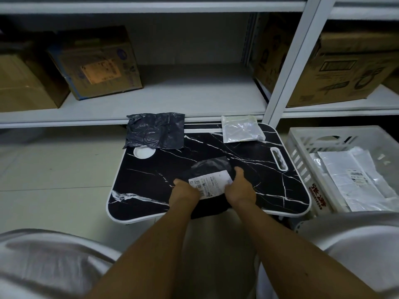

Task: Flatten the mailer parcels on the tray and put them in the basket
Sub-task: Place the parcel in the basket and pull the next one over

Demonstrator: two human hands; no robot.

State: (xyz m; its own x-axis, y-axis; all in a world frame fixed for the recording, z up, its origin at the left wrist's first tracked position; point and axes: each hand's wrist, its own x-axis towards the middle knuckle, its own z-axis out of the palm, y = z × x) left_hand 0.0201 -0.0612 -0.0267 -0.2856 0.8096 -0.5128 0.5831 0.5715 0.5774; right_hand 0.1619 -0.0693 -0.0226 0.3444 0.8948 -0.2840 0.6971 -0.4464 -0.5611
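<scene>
1. Left hand [186,189] and right hand [240,187] both grip a black mailer [210,169] (white label up) at the near edge of the tray [280,190].
2. A grey mailer [154,131] and a clear mailer [241,128] lie at the tray's far edge.
3. The basket [302,152], right of the tray, seems to hold pale mailers.

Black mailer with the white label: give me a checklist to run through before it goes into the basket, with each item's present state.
1. Left hand grips the black mailer: ok.
2. Right hand grips it too: ok.
3. Mailer lies on the tray: ok.
4. Mailer flattened: cannot tell; its far part looks domed.
5. Basket beside the tray has room on top of the parcels inside: ok.
6. Tray finished: not ok; grey mailer and clear mailer remain.
</scene>
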